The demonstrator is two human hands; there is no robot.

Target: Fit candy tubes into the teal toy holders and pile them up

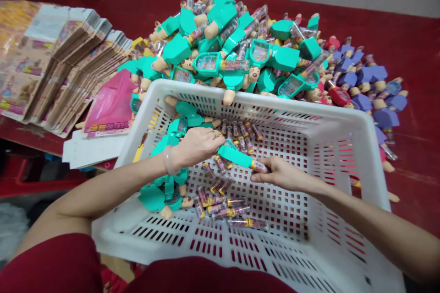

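Over the white basket [347,121], my left hand [201,146] is closed around one end of a teal toy [235,154]. At the toy's other end, my right hand [275,173] pinches a clear tube [259,166] with a yellow end, which meets the teal body. Below my hands, several small labelled tubes [228,210] lie on the basket floor. More teal toys [153,197] are heaped at the basket's left side, under and beside my left wrist.
Behind the basket a big pile of teal toys [209,62] covers the red table [412,146]. Purple toys [369,75] lie at the right. Stacked printed cards [65,68] and a pink bag [112,100] are at the left.
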